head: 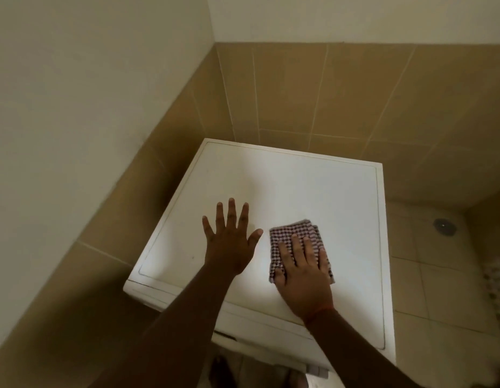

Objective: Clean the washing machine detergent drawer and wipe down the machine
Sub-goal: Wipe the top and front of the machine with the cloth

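Note:
A white washing machine (285, 186) stands in a tiled corner, and I look down on its flat top. My left hand (229, 242) lies flat on the top near the front left, fingers spread and straight. To its right, my right hand (302, 273) presses a folded checked cloth (295, 229) flat against the top with straight fingers. The cloth's far half shows beyond my fingertips. The detergent drawer is hidden below the front edge.
Tan wall tiles (341, 93) rise close behind the machine and along its left side. A tiled floor (439, 275) with a round drain (444, 226) lies to the right. A patterned mat edge (498, 281) shows at the far right.

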{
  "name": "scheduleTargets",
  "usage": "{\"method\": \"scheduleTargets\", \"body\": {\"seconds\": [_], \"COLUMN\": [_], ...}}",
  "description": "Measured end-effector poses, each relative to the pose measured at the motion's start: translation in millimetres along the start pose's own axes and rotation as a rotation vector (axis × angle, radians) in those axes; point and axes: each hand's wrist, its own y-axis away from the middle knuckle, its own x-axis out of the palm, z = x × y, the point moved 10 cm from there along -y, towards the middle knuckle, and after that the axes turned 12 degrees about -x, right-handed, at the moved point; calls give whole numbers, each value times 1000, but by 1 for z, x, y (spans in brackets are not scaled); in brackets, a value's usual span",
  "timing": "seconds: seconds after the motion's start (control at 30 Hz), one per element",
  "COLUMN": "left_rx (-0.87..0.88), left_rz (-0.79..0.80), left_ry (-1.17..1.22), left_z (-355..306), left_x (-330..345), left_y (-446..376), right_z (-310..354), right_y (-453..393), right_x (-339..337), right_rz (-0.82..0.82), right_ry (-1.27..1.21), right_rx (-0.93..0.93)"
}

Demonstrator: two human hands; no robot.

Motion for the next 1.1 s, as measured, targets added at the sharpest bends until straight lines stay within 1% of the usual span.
{"method": "scheduleTargets", "body": {"seconds": [0.03, 0.1, 0.13, 0.17, 0.2, 0.27, 0.3, 0.33, 0.37, 0.47, 0.53, 0.6, 0.63, 0.73, 0.77, 0.8, 0.9, 0.97, 1.0, 1.1], "left_rx": [-3, 9, 19, 27, 30, 26, 22, 21, 23, 39, 48, 58, 62, 79, 83, 86, 90, 94, 95, 66], "left_rz": [-1, -6, -10, -10, -7, -12, -14, -12, -2, 25, 25, 16, 11, 0, 0, 2, 22, 25, 22, 30], "left_ry": [0, -7, -12, -9, -4, -1, -6, -9, -9, 9, 7, 5, 4, 7, 9, 10, 15, 14, 4, -23], "left_z": [5, 11, 13, 16, 21, 32, 37, 42, 46, 54, 59, 63, 64, 69, 71, 72, 75, 79, 83, 104], "left_x": [0, -1, -1, -2, -2, -4, -5, -5, -4, -3, -4, -4, -4, -5, -5, -4, 1, 5, 7, 16], "left_y": [0, 2, 4, 5, 6, 5, 4, 3, 2, 1, -1, -3, -4, -7, -7, -6, -4, -2, -1, 2], "right_z": [19, 59, 66, 63, 55, 38, 37, 45, 56, 89, 94, 88, 80, 60, 65, 76, 120, 120, 113, 88], "right_y": [5, 18, 23, 23, 22, 23, 27, 31, 36, 53, 63, 69, 70, 71, 71, 71, 70, 64, 59, 44], "right_x": [4, 15, 16, 16, 16, 13, 12, 14, 16, 22, 22, 23, 24, 18, 19, 22, 33, 30, 28, 23], "right_rz": [14, 68, 92, 100, 88, 63, 58, 56, 60, 82, 117, 150, 159, 119, 106, 107, 133, 130, 119, 79], "right_ry": [-14, 10, 30, 47, 53, 46, 34, 21, 12, 12, 28, 49, 46, 17, 14, 11, 21, 55, 63, 56], "right_rx": [-47, -251, -319, -333, -293, -117, -54, -32, -44, -189, -271, -309, -280, -43, -1, -6, -187, -231, -208, -5]}}
